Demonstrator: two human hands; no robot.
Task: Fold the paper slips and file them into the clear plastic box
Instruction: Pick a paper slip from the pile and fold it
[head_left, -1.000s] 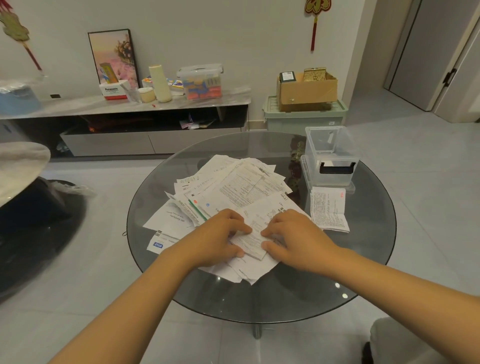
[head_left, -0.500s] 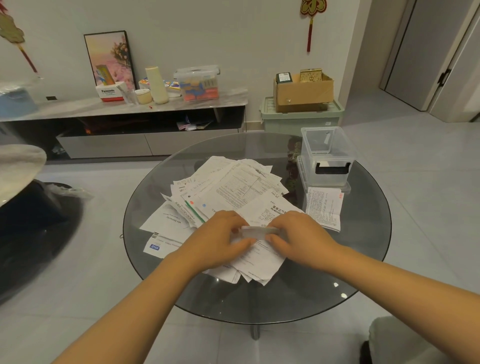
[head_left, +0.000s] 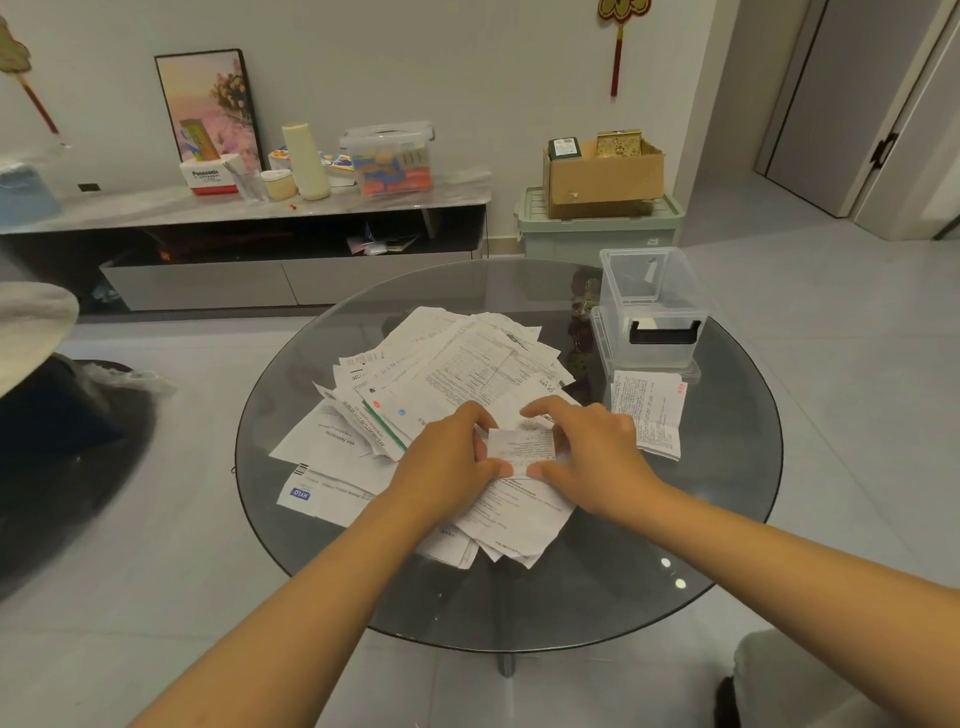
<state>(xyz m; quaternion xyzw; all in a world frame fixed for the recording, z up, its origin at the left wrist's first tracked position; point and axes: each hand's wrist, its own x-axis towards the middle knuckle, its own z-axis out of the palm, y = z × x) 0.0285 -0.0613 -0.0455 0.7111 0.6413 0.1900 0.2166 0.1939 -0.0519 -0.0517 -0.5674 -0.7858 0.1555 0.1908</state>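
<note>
Glass table | paper pile beneath | both hands pinch folded slip | clear box far-right

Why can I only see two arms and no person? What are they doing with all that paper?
The camera sits on the person's head and looks down, so you see only their own arms. The left hand and the right hand both pinch one small folded slip between them. Under it lies a messy pile of papers on a round glass table. At the far right of the table stands an open clear plastic box, where folded slips go. One more slip lies just in front of the box.
</note>
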